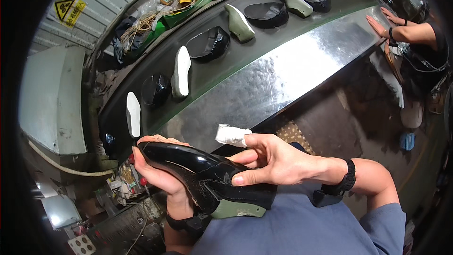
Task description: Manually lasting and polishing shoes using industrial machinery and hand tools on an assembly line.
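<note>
Close to my body I hold a glossy black shoe upper fitted over a green shoe last, its toe pointing left. My left hand cups the toe from below and the far side, fingers closed round it. At the heel end, my right hand pinches the upper's side with the thumb on top. A white wrapping covers my right index finger, which sticks out beyond the shoe. The last shows only below the upper's opening edge.
A dark belt carries white-soled lasts, green lasts and black uppers. Before it runs a shiny metal ledge. Another person's hands rest on its far right end. A grey metal box stands left.
</note>
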Available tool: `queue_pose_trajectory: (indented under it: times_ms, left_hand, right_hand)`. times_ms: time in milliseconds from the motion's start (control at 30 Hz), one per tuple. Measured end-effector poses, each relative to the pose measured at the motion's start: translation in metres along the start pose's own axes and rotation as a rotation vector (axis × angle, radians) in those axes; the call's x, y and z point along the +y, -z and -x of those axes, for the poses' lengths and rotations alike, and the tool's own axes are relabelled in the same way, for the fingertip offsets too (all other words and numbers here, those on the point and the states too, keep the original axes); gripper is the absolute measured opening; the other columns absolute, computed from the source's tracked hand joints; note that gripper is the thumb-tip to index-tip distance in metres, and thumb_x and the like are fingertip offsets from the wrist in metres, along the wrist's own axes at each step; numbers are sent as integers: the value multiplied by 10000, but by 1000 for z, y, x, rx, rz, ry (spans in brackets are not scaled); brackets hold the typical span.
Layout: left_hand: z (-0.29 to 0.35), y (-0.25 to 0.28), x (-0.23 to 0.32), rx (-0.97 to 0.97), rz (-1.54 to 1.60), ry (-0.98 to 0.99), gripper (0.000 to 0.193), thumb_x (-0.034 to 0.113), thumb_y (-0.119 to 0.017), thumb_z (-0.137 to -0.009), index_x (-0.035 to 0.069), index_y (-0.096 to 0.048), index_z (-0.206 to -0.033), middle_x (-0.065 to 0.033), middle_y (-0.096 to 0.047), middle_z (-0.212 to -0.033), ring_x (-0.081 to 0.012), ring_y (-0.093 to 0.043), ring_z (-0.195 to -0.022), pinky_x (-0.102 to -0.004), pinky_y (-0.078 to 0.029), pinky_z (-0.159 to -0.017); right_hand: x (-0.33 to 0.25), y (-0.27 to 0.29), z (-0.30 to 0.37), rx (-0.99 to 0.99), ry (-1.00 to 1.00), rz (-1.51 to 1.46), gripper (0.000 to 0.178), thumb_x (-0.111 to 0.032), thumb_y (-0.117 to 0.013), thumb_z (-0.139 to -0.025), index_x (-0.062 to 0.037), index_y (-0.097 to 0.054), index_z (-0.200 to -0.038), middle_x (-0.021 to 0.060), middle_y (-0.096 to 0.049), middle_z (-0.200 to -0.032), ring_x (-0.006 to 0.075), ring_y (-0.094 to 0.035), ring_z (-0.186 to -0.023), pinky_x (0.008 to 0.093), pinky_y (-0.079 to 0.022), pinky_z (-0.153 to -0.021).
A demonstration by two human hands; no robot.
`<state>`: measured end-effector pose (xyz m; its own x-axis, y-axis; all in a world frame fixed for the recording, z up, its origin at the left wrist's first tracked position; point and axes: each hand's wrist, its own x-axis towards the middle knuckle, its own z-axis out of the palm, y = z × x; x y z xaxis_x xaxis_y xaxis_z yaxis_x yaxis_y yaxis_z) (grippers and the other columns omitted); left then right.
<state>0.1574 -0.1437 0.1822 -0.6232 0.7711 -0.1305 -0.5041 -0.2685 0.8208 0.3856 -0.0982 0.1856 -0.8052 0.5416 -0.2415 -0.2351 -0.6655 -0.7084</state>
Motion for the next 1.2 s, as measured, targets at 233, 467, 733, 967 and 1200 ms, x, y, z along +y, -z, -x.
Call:
queue_pose_trajectory:
  times_ms: [233, 467, 733, 967, 1200]
  left_hand:
    - [7, -15, -2, 39, -168, -52, 491, 548, -396, -1010, 87, -558, -957, -51, -573, -807, -226, -625, -654, -374, -549, -601]
    - [-3, 5, -6, -22, -106, -58, 464, 524, -417, -1017, 96, -585, -955, -46, -614, -815, -222, -643, -688, -378, -564, -617]
    - [2, -11, -9, 36, -131, -38, 491, 532, -375, -1022, 85, -558, -933, -52, -580, -798, -226, -621, -651, -380, -554, -603]
    - [-3, -5, -9, 5, -61, -29, 492, 540, -387, -1017, 89, -565, -935, -40, -579, -803, -220, -620, -650, -385, -556, -616]
    - [-1, -8, -8, 20, -152, -74, 483, 546, -395, -1014, 102, -571, -942, -34, -576, -800, -213, -626, -667, -375, -556, -613]
  right_hand:
    - [-9, -9, -9, 144, 2, 347, 725, -135, -863, -825, 79, -446, -1379, 66, -713, -1015, 71, -648, -924, 230, -538, -805]
    - [-3, 1, 2, 3, 21, 4, 366, -29, -753, -899, 62, -459, -1098, 121, -701, -1066, 111, -637, -1009, 255, -551, -874]
    - [-18, -10, -12, 189, 4, 464, 627, -159, -870, -820, 33, -524, -1306, 28, -723, -940, 45, -627, -835, 212, -510, -737]
    - [-2, 5, 1, 22, 81, 31, 421, -59, -787, -871, 92, -487, -1125, 140, -703, -1081, 107, -637, -978, 253, -564, -839]
    - [-14, -3, -13, 120, -29, 296, 546, -97, -801, -883, 41, -511, -1325, 100, -742, -1042, 69, -653, -906, 223, -544, -785]
